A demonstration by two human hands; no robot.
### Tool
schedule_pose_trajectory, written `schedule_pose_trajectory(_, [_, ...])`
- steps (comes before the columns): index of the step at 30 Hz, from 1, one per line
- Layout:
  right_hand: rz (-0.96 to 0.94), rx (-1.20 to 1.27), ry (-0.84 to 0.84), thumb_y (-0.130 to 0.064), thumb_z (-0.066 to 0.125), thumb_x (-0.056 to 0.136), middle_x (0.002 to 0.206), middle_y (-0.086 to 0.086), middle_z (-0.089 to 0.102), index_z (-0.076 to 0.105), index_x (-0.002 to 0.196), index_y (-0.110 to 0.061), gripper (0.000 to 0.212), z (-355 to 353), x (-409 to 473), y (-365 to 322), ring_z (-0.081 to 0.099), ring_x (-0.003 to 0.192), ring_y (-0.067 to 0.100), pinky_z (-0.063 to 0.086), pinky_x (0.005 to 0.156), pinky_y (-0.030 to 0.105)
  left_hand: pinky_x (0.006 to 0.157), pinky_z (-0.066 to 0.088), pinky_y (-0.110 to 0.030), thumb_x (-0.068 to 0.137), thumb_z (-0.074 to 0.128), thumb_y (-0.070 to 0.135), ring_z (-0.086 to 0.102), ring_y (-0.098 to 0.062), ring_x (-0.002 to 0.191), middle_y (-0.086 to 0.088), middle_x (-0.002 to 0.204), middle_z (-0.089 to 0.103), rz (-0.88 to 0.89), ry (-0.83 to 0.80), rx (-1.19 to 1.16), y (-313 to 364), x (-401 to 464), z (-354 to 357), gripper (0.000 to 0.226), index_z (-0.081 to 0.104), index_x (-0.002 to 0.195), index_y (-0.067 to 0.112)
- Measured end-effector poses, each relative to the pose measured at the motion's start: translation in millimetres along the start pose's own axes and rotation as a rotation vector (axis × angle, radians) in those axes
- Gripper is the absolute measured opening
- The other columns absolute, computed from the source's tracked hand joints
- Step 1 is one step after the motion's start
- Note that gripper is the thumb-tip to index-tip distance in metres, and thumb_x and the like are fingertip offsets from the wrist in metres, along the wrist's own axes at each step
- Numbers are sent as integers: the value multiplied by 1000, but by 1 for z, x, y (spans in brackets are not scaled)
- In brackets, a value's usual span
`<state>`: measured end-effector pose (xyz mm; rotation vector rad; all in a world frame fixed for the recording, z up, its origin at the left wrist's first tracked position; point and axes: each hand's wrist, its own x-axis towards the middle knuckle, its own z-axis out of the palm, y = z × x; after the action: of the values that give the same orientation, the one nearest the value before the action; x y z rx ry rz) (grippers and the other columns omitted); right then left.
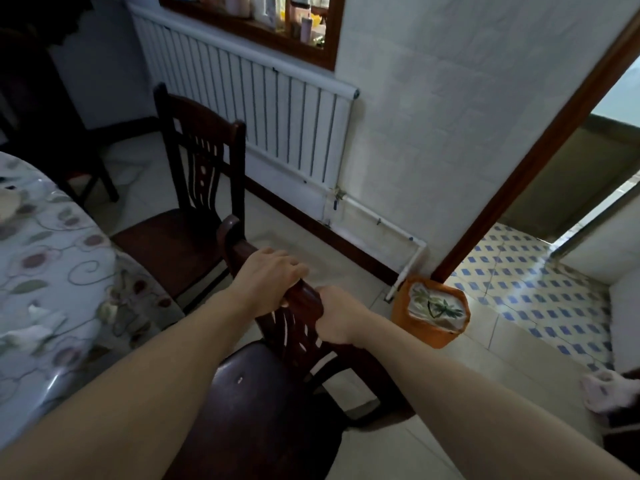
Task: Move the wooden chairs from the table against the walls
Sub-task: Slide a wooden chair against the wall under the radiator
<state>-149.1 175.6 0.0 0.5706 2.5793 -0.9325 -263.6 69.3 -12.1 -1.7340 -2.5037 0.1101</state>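
1. Both hands clamp the top rail of the near chair (277,386): left hand (266,278), right hand (341,315). It stands on the floor just off the worktop (52,271) edge.
2. Lift or drag evenly w/ both hands; steer clear of the orange bin (431,315).
3. Tiled floor (298,233) by the radiator (263,109) wall looks free; 2nd chair (194,188) stands near it.

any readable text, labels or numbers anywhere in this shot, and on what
None can be read.
Bottles on the window ledge: any labels are too blurred.
Orange bin: its liner shows a green plant print, no legible words.
Tablecloth: floral pattern only.
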Motion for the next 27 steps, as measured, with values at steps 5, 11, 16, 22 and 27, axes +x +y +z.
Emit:
schedule_pose_trajectory(5, [-74,-50,-41,-6,57,79,84,10,59,55,91,-9,12,-4,15,-7,57,77,25,44,63,32,89,36,-31,73,70,33,54,-17,110,6,110,60,-34,-28,-13,-18,-4,0,36,56,105,27])
schedule_pose_trajectory(11, [-100,-48,-111,-3,55,77,86,14,63,58,97,-6,20,-21,23,6,64,82,31,50,68,36,82,42,-35,74,69,33,55,-19,107,5,109,60,-41,-102,-21,-15,12,-5,37,56,108,26])
schedule_pose_trajectory(16, [-141,-41,-123,-3,53,81,83,15,66,60,97,-5,17,-66,37,20,64,74,30,52,63,35,74,38,-34,71,72,33,57,-19,100,6,102,61,-46,-86,-16,-13,51,-22,37,56,104,28])
schedule_pose_trajectory(22, [-211,-109,-138,1,51,80,81,10,64,60,103,-4,25,-146,60,47,63,72,24,53,65,33,64,32,-30,68,73,30,60,-19,85,5,91,62,-46,-51,-7,-13,126,-47,32,57,97,29])
schedule_pose_trajectory(27, [-224,-168,-98,-1,53,80,97,15,67,59,111,-9,33,-196,90,71,66,87,29,56,80,40,59,27,-27,71,70,26,56,-16,76,7,84,59,-27,-62,-2,-18,189,-57,29,56,96,30])
